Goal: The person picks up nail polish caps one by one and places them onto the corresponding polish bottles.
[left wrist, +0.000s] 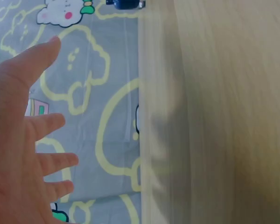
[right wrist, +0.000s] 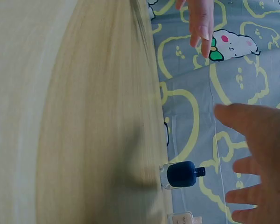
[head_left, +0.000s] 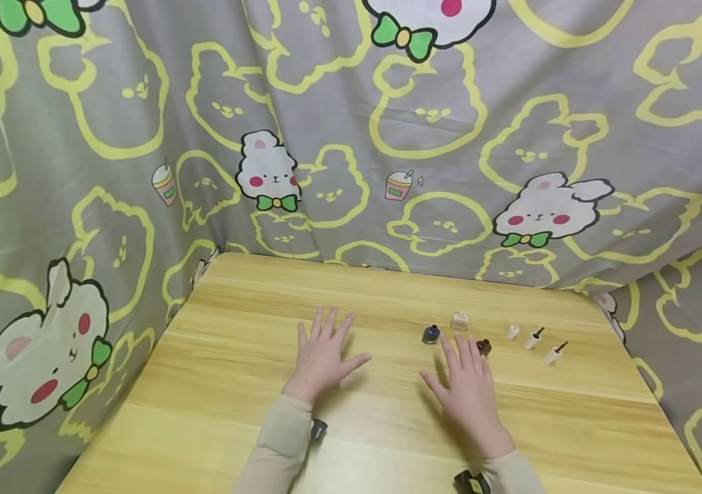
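Fingers spread, my left hand (head_left: pixel 322 353) hovers over the middle of the wooden table and holds nothing. My right hand (head_left: pixel 468 387) is likewise spread and bare, close in front of three uncapped nail polish bottles. A dark blue nail polish bottle (head_left: pixel 431 334) stands just beyond its fingertips, upright in the right wrist view (right wrist: pixel 181 174). Behind it is a pale nail polish bottle (head_left: pixel 460 320). The brown-red nail polish bottle (head_left: pixel 484 347) is partly hidden by the right fingers.
To the right of the bottles stand three white caps: one at the left (head_left: pixel 514 332), a middle cap (head_left: pixel 532 340) and a right cap (head_left: pixel 554 354), dark brushes pointing up from the latter two. A patterned grey curtain (head_left: pixel 338 103) hangs around the wooden table (head_left: pixel 202 384).
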Demonstrator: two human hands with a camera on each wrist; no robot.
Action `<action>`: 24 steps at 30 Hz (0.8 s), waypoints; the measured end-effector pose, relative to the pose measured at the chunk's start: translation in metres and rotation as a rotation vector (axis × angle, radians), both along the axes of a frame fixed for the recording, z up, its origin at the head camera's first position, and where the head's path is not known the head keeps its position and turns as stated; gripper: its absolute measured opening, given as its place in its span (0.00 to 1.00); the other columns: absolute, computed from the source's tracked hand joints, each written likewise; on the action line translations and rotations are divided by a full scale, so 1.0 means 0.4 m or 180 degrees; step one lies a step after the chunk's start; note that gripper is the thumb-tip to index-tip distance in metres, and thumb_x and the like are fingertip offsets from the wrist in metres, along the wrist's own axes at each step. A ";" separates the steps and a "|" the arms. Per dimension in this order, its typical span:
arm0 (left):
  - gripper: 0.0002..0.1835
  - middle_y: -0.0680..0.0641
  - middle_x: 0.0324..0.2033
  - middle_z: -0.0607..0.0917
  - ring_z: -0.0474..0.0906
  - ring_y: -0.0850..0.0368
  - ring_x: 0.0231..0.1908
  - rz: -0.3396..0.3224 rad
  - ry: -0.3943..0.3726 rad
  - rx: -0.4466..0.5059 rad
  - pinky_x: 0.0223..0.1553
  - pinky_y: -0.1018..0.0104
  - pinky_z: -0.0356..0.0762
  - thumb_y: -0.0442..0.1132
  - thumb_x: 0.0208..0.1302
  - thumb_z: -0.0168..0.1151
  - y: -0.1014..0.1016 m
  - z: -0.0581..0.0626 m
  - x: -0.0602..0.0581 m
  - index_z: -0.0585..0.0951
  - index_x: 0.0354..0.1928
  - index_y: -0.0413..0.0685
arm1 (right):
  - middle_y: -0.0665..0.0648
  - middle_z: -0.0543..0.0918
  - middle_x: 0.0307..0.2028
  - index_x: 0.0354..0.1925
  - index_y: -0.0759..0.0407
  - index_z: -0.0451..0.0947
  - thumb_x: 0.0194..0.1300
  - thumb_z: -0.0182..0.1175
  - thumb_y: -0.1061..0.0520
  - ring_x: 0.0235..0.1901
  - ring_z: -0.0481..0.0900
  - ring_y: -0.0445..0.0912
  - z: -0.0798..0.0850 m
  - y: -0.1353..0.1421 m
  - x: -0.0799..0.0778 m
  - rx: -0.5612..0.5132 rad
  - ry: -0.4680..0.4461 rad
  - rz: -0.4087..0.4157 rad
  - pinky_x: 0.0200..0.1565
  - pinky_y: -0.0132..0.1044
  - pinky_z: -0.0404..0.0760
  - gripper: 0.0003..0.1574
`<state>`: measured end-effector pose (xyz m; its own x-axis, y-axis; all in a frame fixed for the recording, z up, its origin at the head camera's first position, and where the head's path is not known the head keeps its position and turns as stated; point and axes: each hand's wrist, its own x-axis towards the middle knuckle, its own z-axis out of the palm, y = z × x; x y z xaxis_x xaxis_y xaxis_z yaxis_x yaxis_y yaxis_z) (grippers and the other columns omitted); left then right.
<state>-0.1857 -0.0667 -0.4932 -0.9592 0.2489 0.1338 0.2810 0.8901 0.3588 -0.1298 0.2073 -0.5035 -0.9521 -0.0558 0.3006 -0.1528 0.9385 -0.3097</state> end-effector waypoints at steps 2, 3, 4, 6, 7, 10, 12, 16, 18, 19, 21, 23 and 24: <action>0.45 0.45 0.76 0.56 0.43 0.40 0.76 -0.0029 0.0080 0.0043 0.70 0.29 0.40 0.74 0.58 0.53 0.003 0.004 0.000 0.57 0.74 0.65 | 0.68 0.66 0.67 0.70 0.58 0.62 0.59 0.65 0.38 0.69 0.58 0.67 0.004 0.002 -0.003 -0.0062 0.0283 -0.0021 0.62 0.70 0.61 0.49; 0.45 0.45 0.75 0.59 0.46 0.40 0.76 -0.0048 0.0129 0.0045 0.69 0.30 0.42 0.74 0.59 0.52 0.005 0.007 0.000 0.58 0.74 0.64 | 0.68 0.69 0.65 0.68 0.59 0.64 0.58 0.67 0.40 0.67 0.61 0.67 0.006 0.003 -0.004 -0.0106 0.0408 -0.0032 0.61 0.69 0.62 0.47; 0.44 0.45 0.74 0.61 0.50 0.40 0.75 -0.0066 0.0175 0.0057 0.69 0.30 0.45 0.73 0.60 0.52 0.007 0.011 0.001 0.59 0.74 0.63 | 0.67 0.71 0.63 0.66 0.60 0.66 0.57 0.68 0.42 0.66 0.63 0.66 0.007 0.005 -0.005 -0.0158 0.0535 -0.0034 0.60 0.69 0.64 0.46; 0.41 0.46 0.71 0.66 0.56 0.41 0.73 -0.0107 0.0277 0.0114 0.69 0.31 0.49 0.71 0.61 0.52 0.011 0.017 0.002 0.62 0.72 0.62 | 0.66 0.75 0.60 0.63 0.62 0.70 0.56 0.70 0.44 0.63 0.67 0.64 0.010 0.009 -0.006 -0.0262 0.0735 -0.0023 0.58 0.67 0.66 0.43; 0.40 0.46 0.70 0.68 0.59 0.42 0.71 -0.0129 0.0354 0.0145 0.68 0.31 0.52 0.70 0.62 0.53 0.014 0.019 0.003 0.64 0.71 0.60 | 0.66 0.76 0.58 0.62 0.63 0.71 0.55 0.70 0.45 0.61 0.69 0.64 0.011 0.012 -0.007 -0.0301 0.0835 -0.0008 0.58 0.66 0.67 0.41; 0.36 0.47 0.65 0.75 0.67 0.46 0.67 -0.0215 0.0603 0.0269 0.66 0.35 0.59 0.66 0.63 0.56 0.022 0.025 0.005 0.69 0.68 0.57 | 0.65 0.79 0.54 0.58 0.64 0.74 0.53 0.72 0.49 0.55 0.73 0.62 0.015 0.020 -0.007 -0.0399 0.1135 0.0048 0.54 0.62 0.70 0.38; 0.33 0.47 0.61 0.78 0.71 0.47 0.64 -0.0275 0.0824 0.0342 0.64 0.39 0.64 0.63 0.63 0.58 0.028 0.026 0.007 0.72 0.65 0.54 | 0.65 0.81 0.52 0.55 0.65 0.76 0.51 0.72 0.50 0.52 0.75 0.61 0.016 0.026 -0.007 -0.0422 0.1318 0.0078 0.50 0.60 0.72 0.36; 0.28 0.48 0.55 0.83 0.78 0.49 0.57 -0.0388 0.1295 0.0429 0.60 0.46 0.71 0.58 0.61 0.63 0.040 0.027 0.011 0.78 0.58 0.50 | 0.65 0.83 0.48 0.51 0.65 0.79 0.49 0.72 0.53 0.48 0.78 0.61 0.017 0.042 -0.004 -0.0480 0.1555 0.0108 0.44 0.59 0.74 0.32; 0.26 0.49 0.52 0.85 0.80 0.50 0.54 -0.0438 0.1476 0.0466 0.58 0.48 0.74 0.56 0.59 0.65 0.049 0.026 0.013 0.80 0.56 0.50 | 0.65 0.83 0.46 0.51 0.65 0.79 0.50 0.71 0.54 0.47 0.78 0.61 0.018 0.050 -0.001 -0.0529 0.1608 0.0122 0.45 0.58 0.75 0.30; 0.26 0.49 0.51 0.85 0.80 0.50 0.52 -0.0469 0.1540 0.0493 0.57 0.49 0.74 0.55 0.59 0.66 0.054 0.026 0.015 0.81 0.55 0.50 | 0.65 0.84 0.45 0.50 0.66 0.79 0.51 0.70 0.54 0.46 0.78 0.61 0.020 0.054 0.001 -0.0556 0.1628 0.0133 0.46 0.58 0.74 0.29; 0.24 0.50 0.49 0.86 0.81 0.51 0.51 -0.0536 0.1635 0.0531 0.56 0.50 0.75 0.54 0.58 0.66 0.065 0.025 0.019 0.81 0.53 0.50 | 0.66 0.84 0.44 0.49 0.66 0.80 0.53 0.69 0.54 0.45 0.79 0.60 0.022 0.063 0.002 -0.0614 0.1703 0.0166 0.48 0.55 0.74 0.27; 0.24 0.50 0.49 0.86 0.81 0.51 0.50 -0.0591 0.1654 0.0557 0.56 0.51 0.76 0.54 0.59 0.66 0.076 0.023 0.024 0.81 0.53 0.51 | 0.66 0.84 0.43 0.49 0.67 0.80 0.57 0.66 0.52 0.44 0.79 0.60 0.023 0.073 0.002 -0.0660 0.1806 0.0197 0.51 0.50 0.73 0.25; 0.23 0.51 0.49 0.86 0.81 0.52 0.50 -0.0616 0.1655 0.0557 0.56 0.51 0.76 0.54 0.59 0.66 0.083 0.023 0.027 0.81 0.53 0.51 | 0.66 0.84 0.42 0.48 0.67 0.80 0.58 0.65 0.51 0.44 0.79 0.60 0.023 0.078 0.002 -0.0683 0.1860 0.0208 0.54 0.46 0.72 0.25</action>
